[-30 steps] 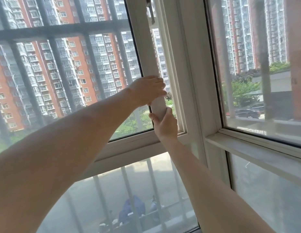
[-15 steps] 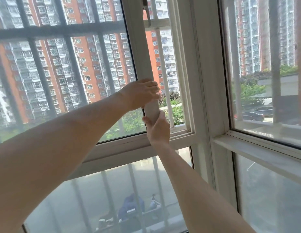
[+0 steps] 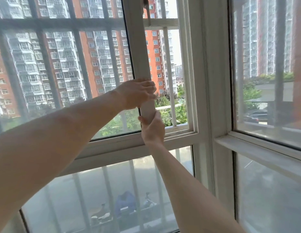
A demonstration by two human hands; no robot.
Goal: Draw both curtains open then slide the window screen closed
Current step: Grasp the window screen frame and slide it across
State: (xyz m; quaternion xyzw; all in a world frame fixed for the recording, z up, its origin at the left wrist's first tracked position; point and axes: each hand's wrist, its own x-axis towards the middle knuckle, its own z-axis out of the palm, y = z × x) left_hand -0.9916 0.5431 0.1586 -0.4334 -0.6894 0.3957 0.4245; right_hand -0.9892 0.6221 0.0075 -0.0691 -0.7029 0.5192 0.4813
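Note:
The window screen (image 3: 62, 68) is a hazy mesh panel that fills the left of the view, and the towers behind it look greyed. Its white upright edge rail (image 3: 138, 47) runs down the middle. My left hand (image 3: 138, 94) is wrapped around this rail from the left. My right hand (image 3: 153, 127) grips the same rail just below, near the sill. To the right of the rail is an uncovered gap (image 3: 164, 52), where the view outside is sharp. No curtain is in view.
A thick white window post (image 3: 213, 81) stands to the right of the gap. Beyond it is another glazed pane (image 3: 267, 64). White security bars (image 3: 169, 73) run outside. A fixed lower pane (image 3: 112, 190) sits below the sill. A small latch (image 3: 146, 7) hangs near the top.
The rail with both hands on it has shifted left relative to the window post, and the uncovered gap at its right has widened. The view has also swung slightly.

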